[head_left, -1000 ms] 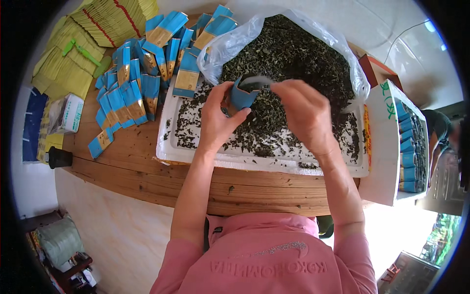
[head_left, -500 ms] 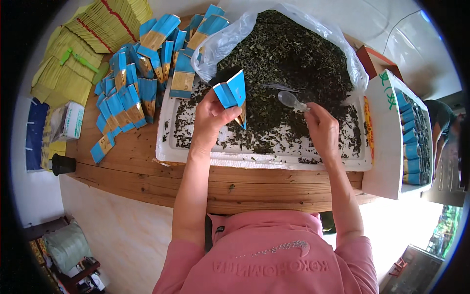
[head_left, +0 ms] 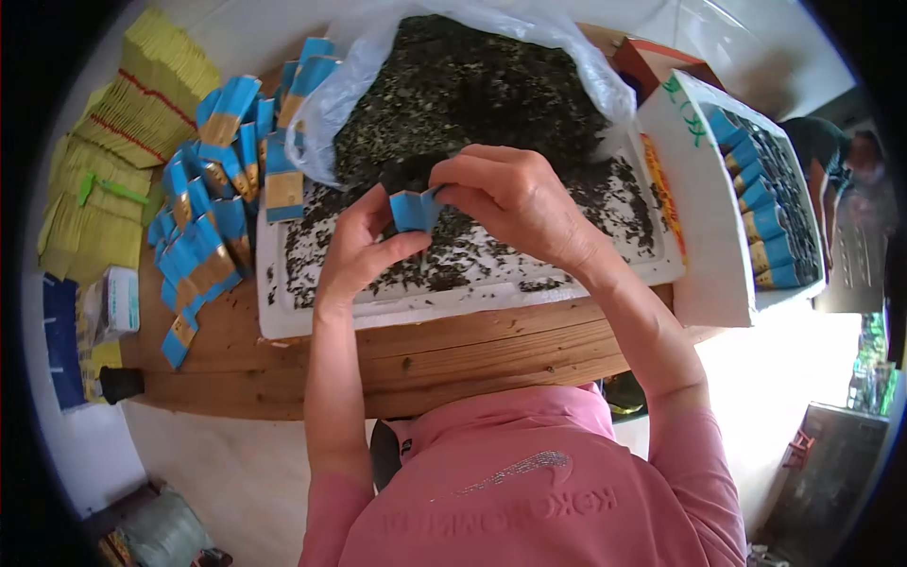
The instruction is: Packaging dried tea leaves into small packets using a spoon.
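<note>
Over the near part of a white foam tray (head_left: 283,326), my left hand (head_left: 354,248) is closed round a small blue and gold paper packet (head_left: 410,212), thumb in front. My right hand (head_left: 529,203) reaches across, its thumb and fingers pinching the packet's right upper edge. What lies inside the packet cannot be made out. Just beyond both hands, dark dried leaves (head_left: 453,85) are heaped in a clear plastic bag (head_left: 321,123). Loose leaf bits are scattered over the tray. No spoon shows.
Blue and gold packets (head_left: 203,255) pile up at the left on the wooden table (head_left: 453,354). Behind them stand yellow paper stacks (head_left: 94,208) with a green tool (head_left: 113,189). At right, a white foam box (head_left: 704,217) holds rows of packets. Another person (head_left: 820,151) is beyond it.
My right hand has moved left from over the leaves to the packet. The clear plastic spoon it held is out of sight. The whole view has shifted, with the table things now further left.
</note>
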`<move>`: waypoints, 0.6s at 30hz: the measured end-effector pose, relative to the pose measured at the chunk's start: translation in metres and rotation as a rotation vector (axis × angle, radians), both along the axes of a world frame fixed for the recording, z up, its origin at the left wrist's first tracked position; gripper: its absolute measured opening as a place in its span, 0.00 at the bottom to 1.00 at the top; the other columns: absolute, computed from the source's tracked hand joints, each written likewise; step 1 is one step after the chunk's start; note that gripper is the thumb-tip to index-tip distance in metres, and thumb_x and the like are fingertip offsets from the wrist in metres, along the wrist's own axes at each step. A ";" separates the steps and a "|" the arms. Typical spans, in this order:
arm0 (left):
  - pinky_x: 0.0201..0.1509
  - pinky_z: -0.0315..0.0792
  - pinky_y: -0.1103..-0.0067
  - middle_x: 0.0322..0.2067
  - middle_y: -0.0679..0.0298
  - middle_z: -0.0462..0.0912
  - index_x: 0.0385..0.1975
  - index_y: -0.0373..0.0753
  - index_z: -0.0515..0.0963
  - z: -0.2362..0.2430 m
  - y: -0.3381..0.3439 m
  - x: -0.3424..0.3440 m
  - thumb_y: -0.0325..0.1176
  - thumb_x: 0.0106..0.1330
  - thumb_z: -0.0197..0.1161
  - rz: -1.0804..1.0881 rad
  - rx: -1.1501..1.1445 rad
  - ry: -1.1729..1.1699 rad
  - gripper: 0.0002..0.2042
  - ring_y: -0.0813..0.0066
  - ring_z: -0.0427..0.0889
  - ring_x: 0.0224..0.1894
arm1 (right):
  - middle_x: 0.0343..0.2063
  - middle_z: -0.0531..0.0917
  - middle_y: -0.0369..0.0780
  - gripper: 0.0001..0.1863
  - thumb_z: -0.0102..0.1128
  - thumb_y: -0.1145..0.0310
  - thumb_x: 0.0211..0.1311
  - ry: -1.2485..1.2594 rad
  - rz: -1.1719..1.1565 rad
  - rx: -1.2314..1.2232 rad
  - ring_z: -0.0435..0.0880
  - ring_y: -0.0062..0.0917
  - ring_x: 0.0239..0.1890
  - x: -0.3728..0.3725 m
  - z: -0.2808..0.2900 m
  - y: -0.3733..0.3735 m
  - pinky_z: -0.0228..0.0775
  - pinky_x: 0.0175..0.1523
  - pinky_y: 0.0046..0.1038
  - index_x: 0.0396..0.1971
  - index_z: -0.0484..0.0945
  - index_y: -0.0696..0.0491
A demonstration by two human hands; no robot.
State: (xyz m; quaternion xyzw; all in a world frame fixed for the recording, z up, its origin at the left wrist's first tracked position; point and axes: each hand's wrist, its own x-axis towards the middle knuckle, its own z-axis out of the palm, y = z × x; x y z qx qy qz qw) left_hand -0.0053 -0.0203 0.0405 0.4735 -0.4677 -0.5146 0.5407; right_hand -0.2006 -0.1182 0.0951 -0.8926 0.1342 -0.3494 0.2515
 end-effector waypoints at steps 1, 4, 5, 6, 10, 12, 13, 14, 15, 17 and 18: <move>0.50 0.71 0.77 0.38 0.65 0.79 0.40 0.35 0.73 0.002 -0.003 0.000 0.30 0.52 0.73 -0.020 -0.001 -0.051 0.18 0.77 0.77 0.44 | 0.28 0.80 0.42 0.10 0.62 0.79 0.55 0.013 -0.021 -0.007 0.81 0.34 0.28 -0.006 0.002 -0.001 0.72 0.31 0.29 0.39 0.80 0.57; 0.59 0.66 0.77 0.51 0.61 0.77 0.61 0.34 0.67 0.003 -0.014 -0.018 0.34 0.53 0.70 -0.002 -0.200 0.019 0.33 0.73 0.74 0.55 | 0.26 0.80 0.42 0.06 0.64 0.78 0.54 -0.029 -0.059 -0.014 0.80 0.35 0.28 -0.030 0.012 -0.008 0.72 0.31 0.29 0.32 0.80 0.57; 0.59 0.65 0.77 0.53 0.60 0.76 0.63 0.34 0.65 -0.001 -0.018 -0.017 0.35 0.54 0.70 0.043 -0.273 -0.016 0.35 0.72 0.74 0.56 | 0.26 0.82 0.40 0.07 0.65 0.76 0.54 -0.023 -0.100 -0.028 0.82 0.29 0.26 -0.042 0.023 -0.013 0.72 0.32 0.26 0.34 0.80 0.58; 0.59 0.65 0.77 0.53 0.60 0.76 0.63 0.34 0.65 -0.004 -0.018 -0.017 0.35 0.54 0.70 0.021 -0.280 0.000 0.35 0.72 0.74 0.56 | 0.26 0.83 0.39 0.07 0.64 0.76 0.56 -0.021 -0.169 0.069 0.82 0.25 0.26 -0.058 0.032 -0.017 0.72 0.32 0.24 0.35 0.81 0.59; 0.57 0.67 0.79 0.49 0.61 0.78 0.59 0.34 0.69 -0.024 -0.015 -0.004 0.37 0.58 0.68 0.122 -0.123 0.000 0.29 0.73 0.76 0.50 | 0.28 0.84 0.36 0.11 0.62 0.73 0.61 -0.026 -0.549 0.122 0.81 0.15 0.26 -0.136 0.082 -0.045 0.73 0.35 0.19 0.42 0.82 0.59; 0.55 0.68 0.80 0.47 0.61 0.78 0.58 0.33 0.70 -0.029 -0.014 0.003 0.36 0.59 0.67 0.159 -0.099 -0.059 0.27 0.74 0.77 0.48 | 0.27 0.84 0.35 0.11 0.60 0.72 0.62 -0.105 -0.696 0.042 0.81 0.14 0.26 -0.186 0.098 -0.074 0.72 0.34 0.18 0.43 0.82 0.59; 0.53 0.69 0.79 0.45 0.61 0.79 0.56 0.34 0.72 -0.032 -0.015 0.004 0.36 0.62 0.64 0.206 -0.096 -0.073 0.23 0.74 0.77 0.46 | 0.26 0.84 0.35 0.12 0.60 0.72 0.62 -0.147 -0.767 0.035 0.80 0.14 0.26 -0.215 0.105 -0.090 0.71 0.34 0.17 0.43 0.82 0.59; 0.51 0.69 0.79 0.44 0.62 0.79 0.54 0.34 0.74 -0.034 -0.017 0.003 0.36 0.65 0.61 0.256 -0.091 -0.088 0.19 0.75 0.77 0.44 | 0.25 0.84 0.34 0.12 0.60 0.71 0.62 -0.096 -0.833 -0.025 0.80 0.14 0.26 -0.249 0.111 -0.108 0.71 0.34 0.17 0.43 0.82 0.59; 0.51 0.69 0.79 0.44 0.62 0.79 0.54 0.34 0.74 -0.032 -0.018 0.000 0.36 0.65 0.61 0.246 -0.091 -0.082 0.19 0.75 0.77 0.44 | 0.25 0.84 0.34 0.12 0.60 0.70 0.62 -0.044 -0.897 -0.084 0.80 0.13 0.26 -0.279 0.114 -0.123 0.71 0.34 0.16 0.43 0.82 0.58; 0.49 0.70 0.80 0.42 0.64 0.79 0.52 0.34 0.74 -0.027 -0.020 -0.004 0.33 0.66 0.60 0.301 -0.066 -0.115 0.17 0.77 0.77 0.42 | 0.23 0.85 0.37 0.11 0.60 0.67 0.61 0.067 -1.020 -0.131 0.83 0.17 0.26 -0.316 0.104 -0.144 0.74 0.34 0.20 0.40 0.83 0.55; 0.49 0.70 0.80 0.41 0.64 0.79 0.53 0.34 0.74 -0.028 -0.020 -0.003 0.34 0.67 0.59 0.298 -0.056 -0.130 0.17 0.77 0.77 0.42 | 0.21 0.85 0.40 0.10 0.60 0.65 0.60 0.173 -1.130 -0.175 0.86 0.21 0.25 -0.324 0.092 -0.153 0.77 0.35 0.23 0.37 0.85 0.52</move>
